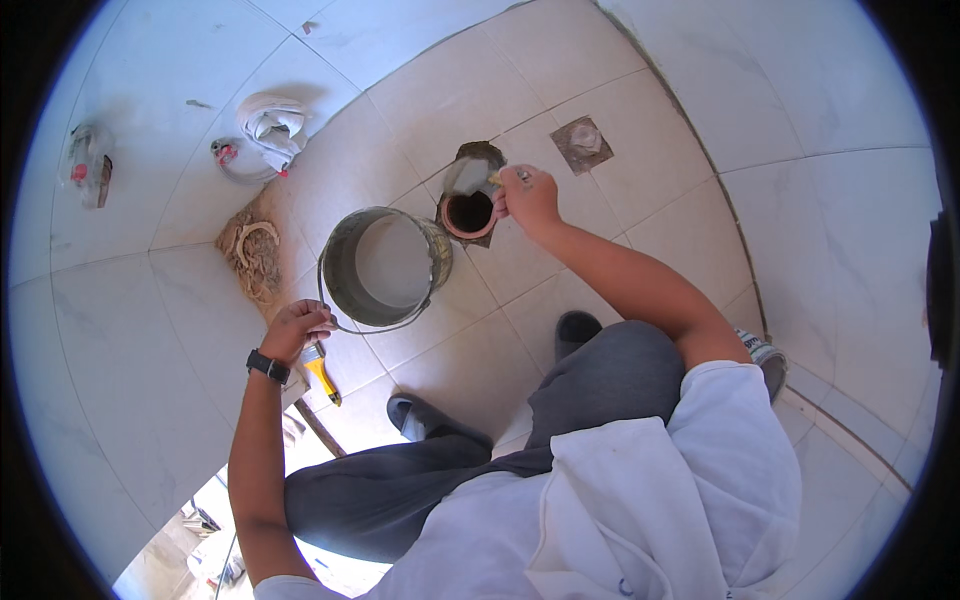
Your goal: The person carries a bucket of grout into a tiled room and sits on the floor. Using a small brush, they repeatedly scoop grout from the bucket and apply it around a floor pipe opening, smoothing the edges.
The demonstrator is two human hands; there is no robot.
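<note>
My left hand [301, 329] is closed on the wire handle of a dark bucket [338, 262], at its near left side. Pale grey, smooth-looking material [393, 262] lies inside the bucket. Beyond the bucket, my right hand [528, 196] grips what looks like a putty knife [466, 178] with a wide, pale blade. That blade is over the far part of a rough-edged floor opening, where a round reddish pipe mouth [467, 214] shows a dark inside. My fingers hide most of the tool's grip.
A yellow-handled paintbrush [321, 374] lies on the tiles near my left wrist. Brown rubble [252, 255] fills the corner at left. Hoses [270, 130] hang from the wall. A square floor cutout [581, 145] holds a pale piece. Tiled walls enclose both sides.
</note>
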